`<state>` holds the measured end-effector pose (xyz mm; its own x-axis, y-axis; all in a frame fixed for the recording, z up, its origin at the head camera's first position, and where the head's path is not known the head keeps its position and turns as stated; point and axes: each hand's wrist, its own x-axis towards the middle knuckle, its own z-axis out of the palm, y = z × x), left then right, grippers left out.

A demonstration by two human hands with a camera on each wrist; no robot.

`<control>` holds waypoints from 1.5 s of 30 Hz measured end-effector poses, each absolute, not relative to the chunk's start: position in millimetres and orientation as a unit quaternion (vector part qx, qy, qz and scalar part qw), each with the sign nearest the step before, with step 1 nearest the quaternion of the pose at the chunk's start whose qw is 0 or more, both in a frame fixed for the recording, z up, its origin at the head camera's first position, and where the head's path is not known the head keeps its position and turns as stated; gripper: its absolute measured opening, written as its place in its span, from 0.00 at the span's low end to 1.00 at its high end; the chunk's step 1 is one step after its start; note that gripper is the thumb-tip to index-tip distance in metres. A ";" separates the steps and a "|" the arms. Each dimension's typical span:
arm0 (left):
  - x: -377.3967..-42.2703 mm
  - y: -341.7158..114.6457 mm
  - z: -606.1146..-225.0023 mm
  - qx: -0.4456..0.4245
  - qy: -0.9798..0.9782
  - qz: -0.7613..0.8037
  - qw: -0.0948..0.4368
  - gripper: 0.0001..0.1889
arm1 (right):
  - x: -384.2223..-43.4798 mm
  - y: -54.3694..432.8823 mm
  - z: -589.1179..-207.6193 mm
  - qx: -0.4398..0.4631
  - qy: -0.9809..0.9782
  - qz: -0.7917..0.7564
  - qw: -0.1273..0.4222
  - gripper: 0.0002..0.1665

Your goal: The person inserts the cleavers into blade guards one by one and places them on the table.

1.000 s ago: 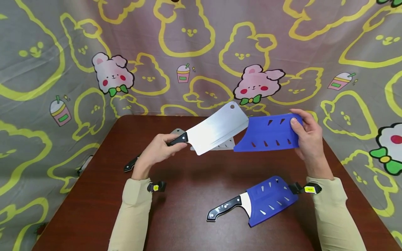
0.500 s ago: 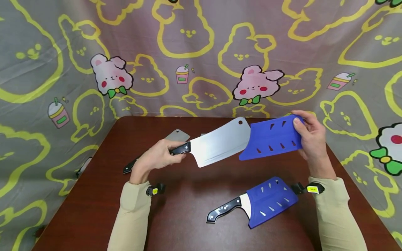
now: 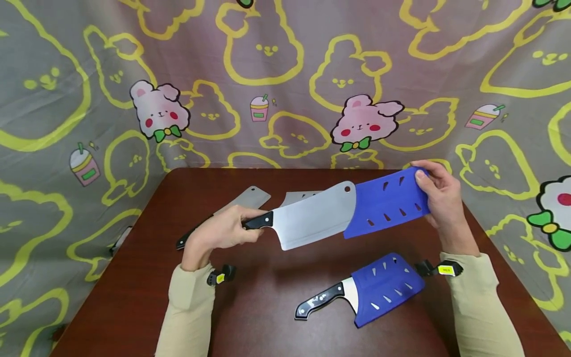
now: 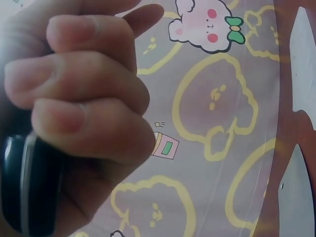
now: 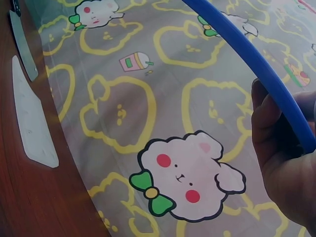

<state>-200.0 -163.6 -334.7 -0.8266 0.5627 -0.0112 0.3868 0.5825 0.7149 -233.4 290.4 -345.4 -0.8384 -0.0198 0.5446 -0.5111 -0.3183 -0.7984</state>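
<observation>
Above the middle of the desk, a person holds a cleaver and a blue cover end to end. The left hand wraps its fingers around the black handle, so the bare blade points to the right. The right hand pinches the far end of the cover between thumb and fingers, its mouth turned towards the cleaver. From where I stand the blade's end meets that mouth; whether it touches or has slipped inside, I can't tell.

Nearer the person lies a second cleaver, handle to the left, its blade within another blue cover with slots. Towards the back left rests a knife, partly hidden by the left hand, with a white cover to its right. Behind everything hangs a curtain printed with cartoon rabbits.
</observation>
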 end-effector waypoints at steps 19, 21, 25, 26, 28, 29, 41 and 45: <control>-189.6 -119.0 -343.1 0.270 0.930 0.246 0.035 0.05 | -235.3 303.7 -335.6 0.212 -0.509 0.818 0.163 0.15; -186.3 -117.2 -345.4 0.270 0.929 0.249 0.040 0.06 | -233.6 306.0 -335.3 0.215 -0.516 0.813 0.165 0.15; -179.7 -115.9 -349.3 0.284 0.926 0.244 0.038 0.08 | -228.9 309.7 -335.2 0.223 -0.536 0.796 0.170 0.15; -177.9 -116.7 -349.6 0.288 0.927 0.238 0.033 0.09 | -228.4 309.7 -335.2 0.226 -0.543 0.791 0.165 0.16; -173.9 -119.3 -348.5 0.294 0.928 0.226 0.029 0.08 | -228.6 307.4 -335.1 0.239 -0.544 0.790 0.154 0.16; -172.3 -120.9 -347.3 0.296 0.929 0.220 0.029 0.07 | -229.1 305.7 -335.1 0.245 -0.547 0.786 0.152 0.16; -163.1 -144.6 -346.0 0.312 0.934 0.174 0.023 0.11 | -220.4 279.9 -344.0 0.260 -0.630 0.726 0.091 0.18; -161.1 -149.0 -345.0 0.315 0.935 0.164 0.017 0.11 | -213.4 274.1 -344.0 0.249 -0.653 0.709 0.093 0.18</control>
